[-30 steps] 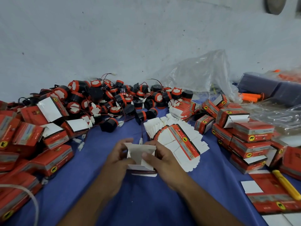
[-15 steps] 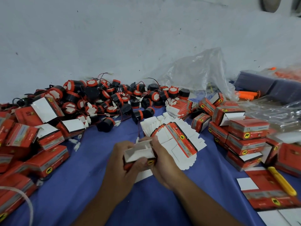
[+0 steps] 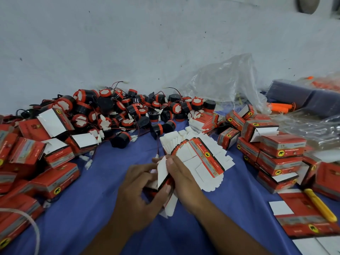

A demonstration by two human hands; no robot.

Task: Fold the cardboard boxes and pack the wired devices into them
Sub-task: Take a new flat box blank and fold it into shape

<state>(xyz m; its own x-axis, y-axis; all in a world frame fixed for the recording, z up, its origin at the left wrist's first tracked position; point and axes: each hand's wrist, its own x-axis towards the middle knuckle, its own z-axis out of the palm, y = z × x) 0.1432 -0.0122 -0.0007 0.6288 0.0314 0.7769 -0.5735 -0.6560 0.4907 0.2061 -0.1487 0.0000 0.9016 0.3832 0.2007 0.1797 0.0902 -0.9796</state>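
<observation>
Grips: your left hand (image 3: pixel 137 190) and right hand (image 3: pixel 184 179) both curl round one half-formed red-and-white cardboard box (image 3: pixel 162 173), pinching its sides.
Box: at centre, between your hands, just above the worktop; one white flap stands on edge, and the long axis seems to run 12 to 6 o'clock.
Devices: the heap of round black-and-orange wired devices (image 3: pixel 117 115) lies at 11 to 12 o'clock from the grip, well apart — your left hand is nearer.
Likely next: close the flaps, then reach left-handed toward 11 o'clock.
Blanks: the fan of flat white-and-red box blanks (image 3: pixel 200 161) sits just beside your right hand at 1 o'clock.
Surface: blue cloth worktop (image 3: pixel 88 208); folded red boxes (image 3: pixel 55 181) crowd 9 o'clock, and more are stacked at 3.
Room: a grey wall (image 3: pixel 128 43) closes off 12 o'clock behind the heap.
</observation>
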